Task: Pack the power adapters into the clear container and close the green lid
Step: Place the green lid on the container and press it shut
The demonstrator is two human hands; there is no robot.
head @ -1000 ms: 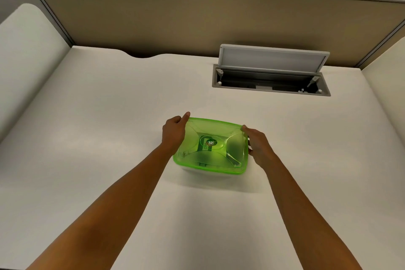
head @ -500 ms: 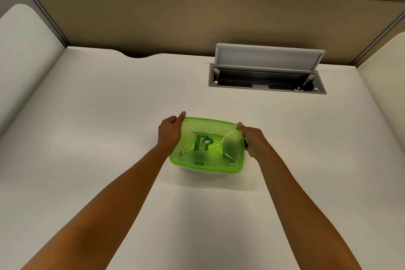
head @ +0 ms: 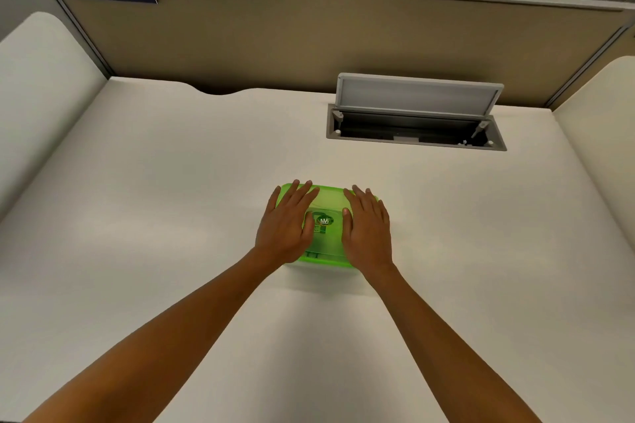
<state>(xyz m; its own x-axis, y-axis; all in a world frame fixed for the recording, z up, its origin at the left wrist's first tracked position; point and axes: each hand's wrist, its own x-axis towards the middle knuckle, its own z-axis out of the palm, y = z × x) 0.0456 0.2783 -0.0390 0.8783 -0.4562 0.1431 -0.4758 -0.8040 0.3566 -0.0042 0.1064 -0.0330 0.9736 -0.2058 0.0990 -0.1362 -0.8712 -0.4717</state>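
Now both flat, spread palms, left hand [head: 287, 221] and right hand [head: 367, 228], atop the green lid [head: 326, 197].

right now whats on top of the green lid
Both hands lie flat on the green lid: left hand on its left half, right hand on its right. A round label shows between them. The hands hide the rest.

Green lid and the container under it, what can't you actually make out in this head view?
- Power adapters: not discernible; the green lid and both hands cover the container.
- Lid seal: the left hand and right hand lie flat over its side edges, so whether it has snapped shut is unclear.
- Lid label: too small and blurred to read fully.
- Desk cable box: interior too dark to see contents.
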